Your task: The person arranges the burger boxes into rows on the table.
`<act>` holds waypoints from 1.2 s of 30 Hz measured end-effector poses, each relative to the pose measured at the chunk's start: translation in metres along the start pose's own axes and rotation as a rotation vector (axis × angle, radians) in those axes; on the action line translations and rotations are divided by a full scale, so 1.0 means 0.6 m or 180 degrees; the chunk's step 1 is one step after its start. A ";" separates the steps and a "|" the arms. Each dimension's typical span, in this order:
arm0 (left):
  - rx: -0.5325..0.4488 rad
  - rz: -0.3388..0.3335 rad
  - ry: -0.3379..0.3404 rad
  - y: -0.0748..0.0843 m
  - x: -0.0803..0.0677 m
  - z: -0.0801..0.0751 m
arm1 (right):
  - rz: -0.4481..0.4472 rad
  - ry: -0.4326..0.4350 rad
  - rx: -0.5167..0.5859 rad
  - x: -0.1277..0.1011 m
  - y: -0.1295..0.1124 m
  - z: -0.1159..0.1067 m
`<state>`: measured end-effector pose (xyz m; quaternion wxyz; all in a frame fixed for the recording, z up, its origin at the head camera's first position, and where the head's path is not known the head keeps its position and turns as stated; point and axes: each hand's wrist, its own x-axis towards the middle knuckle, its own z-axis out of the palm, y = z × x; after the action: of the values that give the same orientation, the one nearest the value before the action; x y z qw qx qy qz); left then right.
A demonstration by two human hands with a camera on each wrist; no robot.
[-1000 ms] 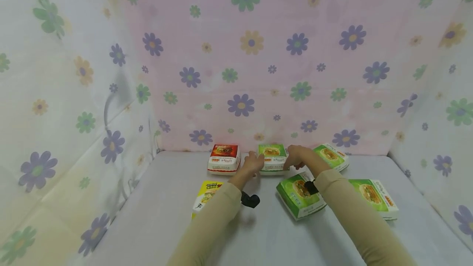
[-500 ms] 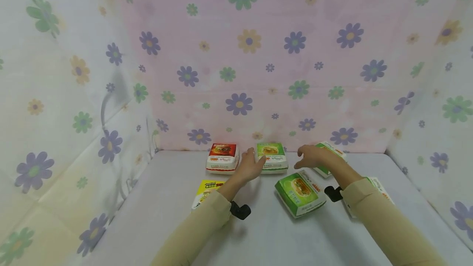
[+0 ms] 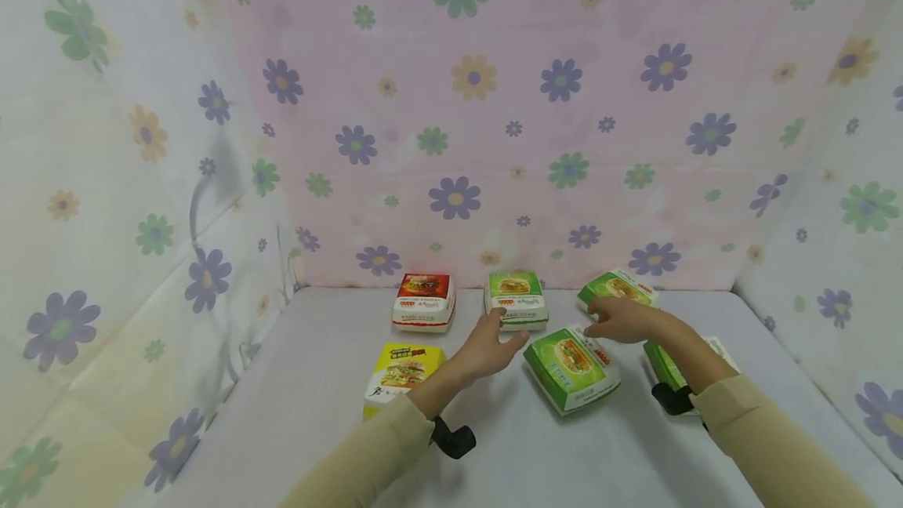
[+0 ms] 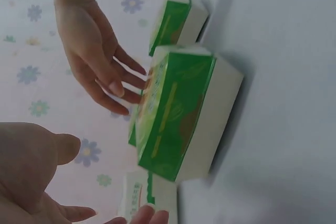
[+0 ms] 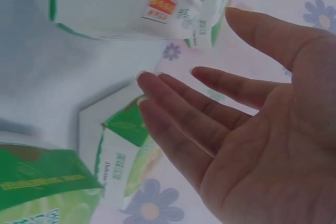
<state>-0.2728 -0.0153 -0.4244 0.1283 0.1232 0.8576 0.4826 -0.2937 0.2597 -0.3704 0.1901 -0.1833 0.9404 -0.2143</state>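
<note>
Both hands empty, fingers spread wide: left hand (image 3: pixel 487 346) and right hand (image 3: pixel 621 320) flanking the near green box (image 3: pixel 573 368) on the desk (image 3: pixel 317 406), not touching. Risk: uneven squeeze could crush or tip it, or knock the far green box (image 3: pixel 615 287) beside the right hand.

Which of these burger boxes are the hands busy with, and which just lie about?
In hand:
left hand and right hand, both open, either side of the near green burger box.

Lying about:
red burger box, yellow burger box, middle green burger box, far-right green burger box.
</note>
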 end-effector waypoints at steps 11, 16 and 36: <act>-0.0070 -0.0244 -0.0220 -0.019 -0.008 0.057 | -0.0057 -0.0060 0.0084 -0.003 0.024 0.033; -0.0235 -0.0434 -0.0294 -0.019 -0.001 0.080 | -0.0038 0.0012 0.0069 -0.001 0.027 0.046; -0.0510 -0.0486 -0.0369 -0.024 0.003 0.090 | 0.0132 -0.0069 0.0289 0.008 0.014 0.054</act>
<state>-0.2574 0.0211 -0.4638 0.2235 0.0746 0.8143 0.5305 -0.2858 0.2539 -0.4028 0.2128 -0.1572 0.9312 -0.2507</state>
